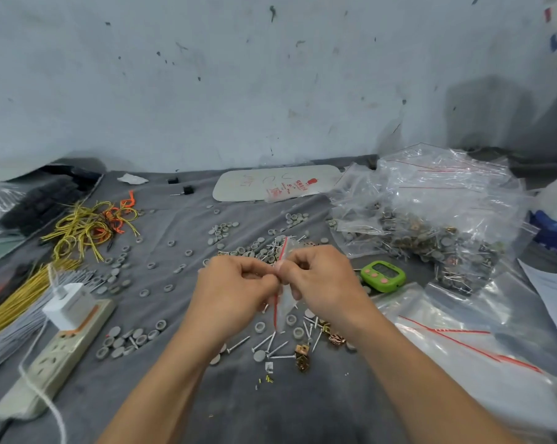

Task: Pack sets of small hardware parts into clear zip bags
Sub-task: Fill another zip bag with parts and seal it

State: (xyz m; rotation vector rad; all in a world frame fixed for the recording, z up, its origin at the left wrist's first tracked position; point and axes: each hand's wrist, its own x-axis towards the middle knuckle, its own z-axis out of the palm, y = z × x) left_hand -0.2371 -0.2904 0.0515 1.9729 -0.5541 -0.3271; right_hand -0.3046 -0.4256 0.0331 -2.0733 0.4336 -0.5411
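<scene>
Both of my hands meet over the middle of the grey cloth. My left hand [235,285] and my right hand [318,277] pinch the red-striped top edge of a small clear zip bag [284,307], which hangs between them. What is inside the bag cannot be made out. Below the hands lie loose silver screws [272,346], grey round caps [259,326] and small brass brackets [302,355]. More grey caps and screws are heaped just beyond the hands [254,249].
A heap of filled clear bags [431,225] sits at the right, with a green timer [383,275] in front and empty zip bags [463,344] nearer. At the left are a power strip [59,354] with a white charger, yellow wires [84,229] and grey rods.
</scene>
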